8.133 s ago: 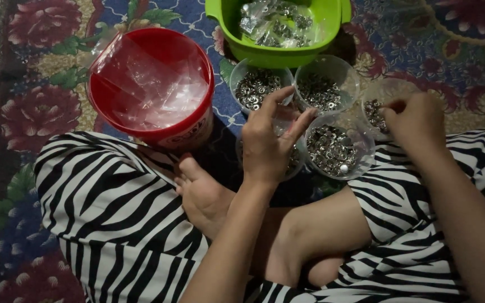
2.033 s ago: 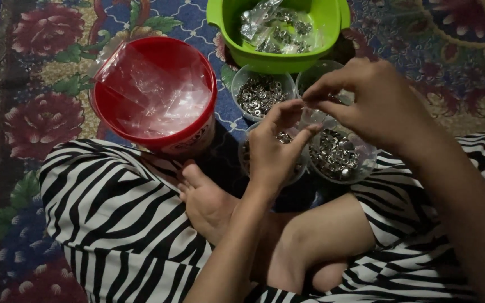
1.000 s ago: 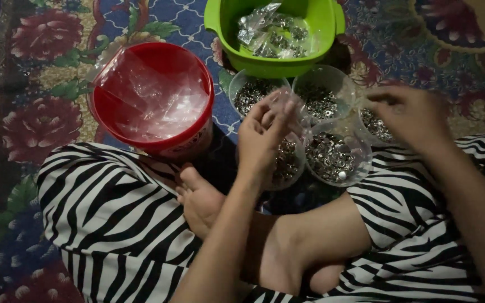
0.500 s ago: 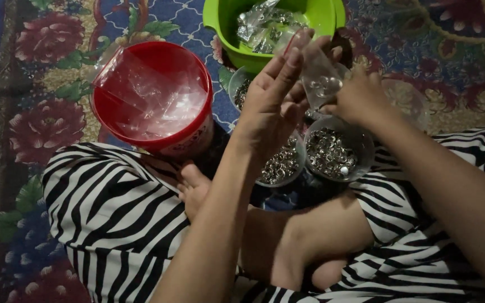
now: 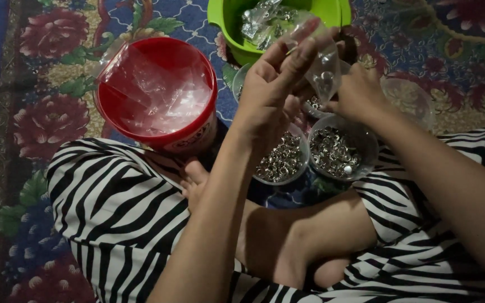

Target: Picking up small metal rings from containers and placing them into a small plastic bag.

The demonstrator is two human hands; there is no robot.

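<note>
bag: we hold a small clear plastic bag raised above the cups, few silver bits inside
left hand: fingers pinch the bag's top edge
right hand: grips the bag from the right side
packages: red tub of empty clear bags, rug's upper left; green bowl of filled bags at top edge
cups: clear cups of silver fittings under our hands
change: a second ago hands apart, no bag raised; now both on the bag

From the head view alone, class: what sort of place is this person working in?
Most likely a home floor used for piecework. The person sits cross-legged on a floral carpet, with clear cups of small metal parts, a red tub of plastic bags and a green basin set around their legs.
</note>
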